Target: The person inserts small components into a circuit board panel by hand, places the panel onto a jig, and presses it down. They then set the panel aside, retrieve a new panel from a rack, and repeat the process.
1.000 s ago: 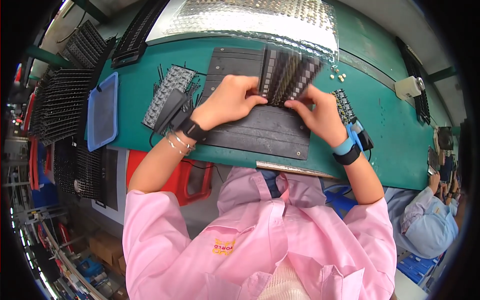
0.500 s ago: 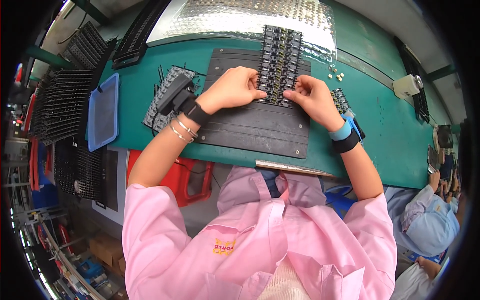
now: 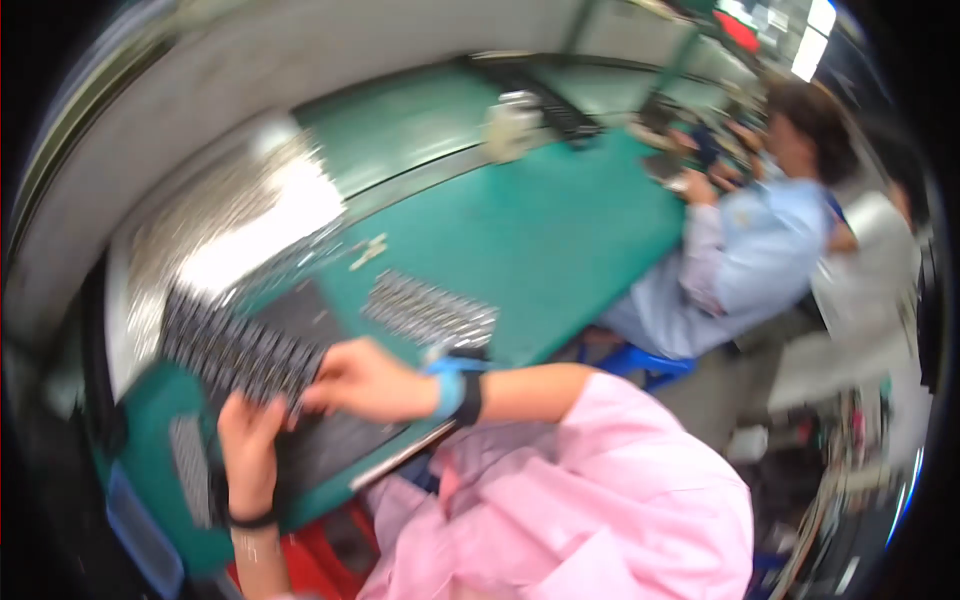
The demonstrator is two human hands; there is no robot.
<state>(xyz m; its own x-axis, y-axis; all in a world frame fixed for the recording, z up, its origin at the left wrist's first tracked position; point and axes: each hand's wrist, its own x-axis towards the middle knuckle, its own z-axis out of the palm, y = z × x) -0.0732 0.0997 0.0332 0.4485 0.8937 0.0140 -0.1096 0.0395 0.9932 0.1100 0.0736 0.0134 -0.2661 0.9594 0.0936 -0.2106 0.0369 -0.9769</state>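
Note:
A block of black strips (image 3: pixel 235 345), made of rows of small dark parts, lies over a dark board (image 3: pixel 335 445) on the green table. At its near end, my left hand (image 3: pixel 248 450) pinches the left corner with bent fingers. My right hand (image 3: pixel 368 382) grips the right side of the same end, thumb toward the left hand. The picture is smeared by motion, and the exact parts between my fingertips cannot be made out.
Right of the board lies another panel of dark parts (image 3: pixel 430 312), with small pale pieces (image 3: pixel 370 250) beyond it. A shiny clear plastic sheet (image 3: pixel 255 215) covers the far left. A grey panel (image 3: pixel 190 470), blue tray (image 3: pixel 145 530), white jar (image 3: pixel 512 130) and seated co-worker (image 3: pixel 770 240) surround this.
The view has swung to the right, bringing the co-worker and more of the table in. My hands stay at the near end of the black strips and are now closer together.

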